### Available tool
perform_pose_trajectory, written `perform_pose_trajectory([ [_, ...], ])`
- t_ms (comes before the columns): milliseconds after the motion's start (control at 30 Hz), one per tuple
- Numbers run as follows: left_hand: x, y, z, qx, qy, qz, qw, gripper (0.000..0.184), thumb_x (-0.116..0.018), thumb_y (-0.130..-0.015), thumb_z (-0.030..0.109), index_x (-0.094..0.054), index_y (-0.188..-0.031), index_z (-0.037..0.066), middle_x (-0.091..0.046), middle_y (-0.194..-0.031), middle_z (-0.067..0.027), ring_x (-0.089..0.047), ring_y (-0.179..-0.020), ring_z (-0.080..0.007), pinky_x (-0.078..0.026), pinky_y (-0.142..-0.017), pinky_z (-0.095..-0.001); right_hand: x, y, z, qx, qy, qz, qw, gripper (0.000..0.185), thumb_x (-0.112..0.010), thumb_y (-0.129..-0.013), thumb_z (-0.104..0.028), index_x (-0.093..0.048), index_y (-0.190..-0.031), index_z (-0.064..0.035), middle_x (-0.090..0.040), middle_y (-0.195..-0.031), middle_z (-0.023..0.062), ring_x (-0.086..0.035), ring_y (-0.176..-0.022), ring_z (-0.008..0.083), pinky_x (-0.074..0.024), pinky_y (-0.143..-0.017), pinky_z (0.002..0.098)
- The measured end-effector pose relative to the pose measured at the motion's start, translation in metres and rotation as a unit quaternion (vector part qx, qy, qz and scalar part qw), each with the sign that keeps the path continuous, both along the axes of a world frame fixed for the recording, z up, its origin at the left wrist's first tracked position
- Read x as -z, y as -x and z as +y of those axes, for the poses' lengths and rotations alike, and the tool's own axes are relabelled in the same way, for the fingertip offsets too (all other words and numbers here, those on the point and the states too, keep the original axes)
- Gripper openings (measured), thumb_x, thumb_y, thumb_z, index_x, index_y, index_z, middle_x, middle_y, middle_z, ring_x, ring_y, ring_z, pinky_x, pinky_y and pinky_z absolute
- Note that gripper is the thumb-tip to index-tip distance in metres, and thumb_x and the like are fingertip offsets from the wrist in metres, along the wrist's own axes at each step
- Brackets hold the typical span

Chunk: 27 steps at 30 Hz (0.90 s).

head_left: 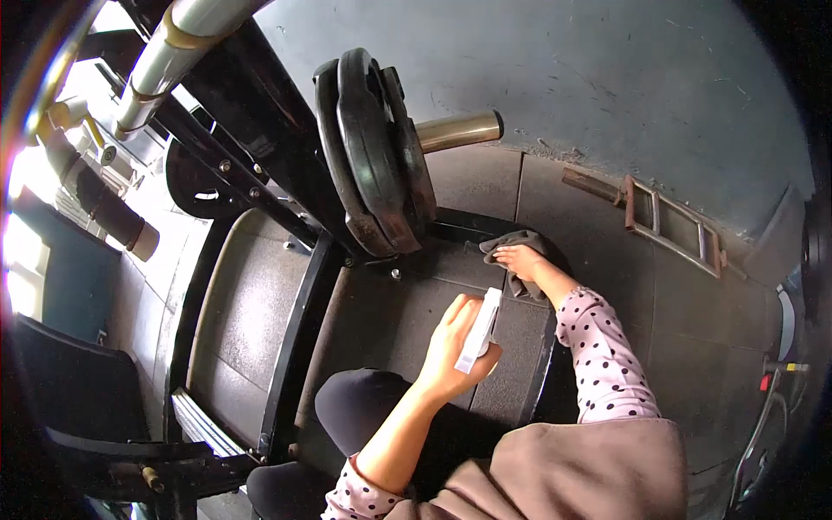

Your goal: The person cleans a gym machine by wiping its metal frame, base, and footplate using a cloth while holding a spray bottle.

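My left hand (pixel 451 351) is closed around a white spray bottle (pixel 481 329); its long white head shows above my fist, and the rest is hidden below. My right hand (pixel 520 260) presses a dark grey cloth (pixel 525 289) against the corner of the black machine frame (pixel 472 224), near the floor. Left of the cloth, several black weight plates (pixel 368 147) hang on a shiny metal peg (pixel 459 132).
A grey wall (pixel 607 78) rises behind the machine. On the tiled floor beside it lies a rusty metal frame (pixel 676 227). Thick chrome bars (pixel 178 52) cross the upper left. A dark padded seat (pixel 82 377) stands at the left.
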State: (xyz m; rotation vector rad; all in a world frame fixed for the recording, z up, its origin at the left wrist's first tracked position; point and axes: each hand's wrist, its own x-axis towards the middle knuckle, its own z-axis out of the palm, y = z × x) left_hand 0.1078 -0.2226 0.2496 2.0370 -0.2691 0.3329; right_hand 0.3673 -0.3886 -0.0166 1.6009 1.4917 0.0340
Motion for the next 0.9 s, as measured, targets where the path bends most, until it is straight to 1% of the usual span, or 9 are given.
perform_pose_trajectory([
  [133, -0.002, -0.001, 0.001, -0.001, 0.010, 0.009, 1.000, 0.032, -0.062, -0.062, 0.004, -0.052, -0.092, -0.002, -0.050, -0.089, -0.0176, -0.051, -0.089, -0.0367, -0.045, -0.080, -0.0418, 0.005, 0.021, 0.001, 0.100, 0.053, -0.053, 0.992, 0.056, -0.037, -0.097, -0.037, -0.034, -0.149, -0.0145, -0.012, -0.161, -0.0037, -0.004, -0.148, 0.0132, 0.0064, -0.120, 0.0382],
  [200, 0.002, -0.003, 0.004, -0.012, 0.001, 0.003, 1.000, 0.033, -0.062, -0.062, 0.005, -0.052, -0.093, -0.002, -0.050, -0.090, -0.0180, -0.051, -0.089, -0.0371, -0.045, -0.080, -0.0423, -0.007, 0.039, -0.010, 0.180, 0.106, -0.031, 0.978, 0.057, -0.034, -0.098, -0.041, -0.033, -0.149, -0.0150, -0.010, -0.161, 0.0005, -0.002, -0.149, 0.0177, 0.0060, -0.119, 0.0413],
  [300, 0.006, -0.002, 0.010, -0.022, -0.016, 0.006, 1.000, 0.037, -0.064, -0.060, 0.004, -0.054, -0.094, -0.002, -0.050, -0.091, -0.0179, -0.051, -0.091, -0.0373, -0.045, -0.081, -0.0431, -0.015, 0.074, -0.030, 0.305, 0.118, -0.004, 0.945, 0.061, -0.038, -0.097, -0.045, -0.031, -0.150, -0.0152, -0.016, -0.161, 0.0051, -0.009, -0.148, 0.0259, -0.0024, -0.118, 0.0480],
  [433, 0.003, 0.002, 0.013, -0.031, -0.027, 0.006, 0.999, 0.036, -0.064, -0.060, 0.004, -0.054, -0.094, -0.002, -0.051, -0.093, -0.0186, -0.051, -0.093, -0.0373, -0.045, -0.083, -0.0429, 0.070, 0.122, -0.044, 0.457, 0.118, -0.021, 0.881, 0.060, -0.036, -0.097, -0.048, -0.029, -0.148, -0.0164, -0.029, -0.153, 0.0066, -0.021, -0.143, 0.0266, -0.0115, -0.115, 0.0462],
  [667, 0.000, 0.007, 0.010, -0.022, 0.000, -0.004, 1.000, 0.035, -0.063, -0.061, 0.005, -0.054, -0.094, -0.002, -0.050, -0.092, -0.0185, -0.052, -0.089, -0.0382, -0.045, -0.080, -0.0429, 0.065, 0.299, -0.054, 0.477, 0.047, 0.201, 0.854, 0.046, -0.046, -0.089, -0.049, -0.056, -0.118, -0.0148, -0.055, -0.125, 0.0101, -0.048, -0.122, 0.0250, -0.0295, -0.101, 0.0420],
  [800, -0.003, 0.010, 0.008, -0.014, -0.009, -0.019, 1.000, 0.034, -0.062, -0.061, 0.004, -0.054, -0.094, -0.002, -0.050, -0.091, -0.0181, -0.051, -0.089, -0.0381, -0.045, -0.079, -0.0429, 0.008, 0.322, -0.052, 0.427, 0.034, 0.328, 0.842, 0.044, -0.052, -0.084, -0.050, -0.072, -0.101, -0.0139, -0.070, -0.108, 0.0121, -0.063, -0.109, 0.0242, -0.0398, -0.094, 0.0396],
  [833, -0.004, 0.010, 0.007, -0.012, -0.012, -0.020, 1.000, 0.034, -0.061, -0.061, 0.004, -0.054, -0.094, -0.002, -0.050, -0.091, -0.0181, -0.051, -0.089, -0.0382, -0.046, -0.080, -0.0428, -0.045, 0.303, -0.039, 0.424, 0.035, 0.360, 0.830, 0.045, -0.053, -0.083, -0.045, -0.070, -0.108, -0.0126, -0.068, -0.113, 0.0123, -0.062, -0.111, 0.0263, -0.0389, -0.094, 0.0428],
  [867, -0.004, 0.011, 0.007, -0.009, -0.015, -0.023, 1.000, 0.034, -0.061, -0.061, 0.004, -0.054, -0.094, -0.002, -0.050, -0.091, -0.0181, -0.051, -0.089, -0.0383, -0.046, -0.080, -0.0427, -0.027, 0.289, -0.043, 0.449, 0.055, 0.329, 0.829, 0.062, -0.051, -0.083, -0.058, -0.059, -0.130, -0.0189, -0.061, -0.131, 0.0043, -0.050, -0.128, 0.0232, -0.0263, -0.105, 0.0545],
  [900, -0.005, 0.010, 0.007, -0.010, -0.008, -0.019, 1.000, 0.034, -0.061, -0.061, 0.004, -0.054, -0.094, -0.002, -0.050, -0.090, -0.0181, -0.051, -0.090, -0.0382, -0.046, -0.080, -0.0426, -0.035, 0.273, -0.044, 0.444, 0.055, 0.287, 0.847, 0.063, -0.050, -0.083, -0.058, -0.059, -0.131, -0.0186, -0.061, -0.130, 0.0045, -0.050, -0.128, 0.0228, -0.0227, -0.107, 0.0556],
])
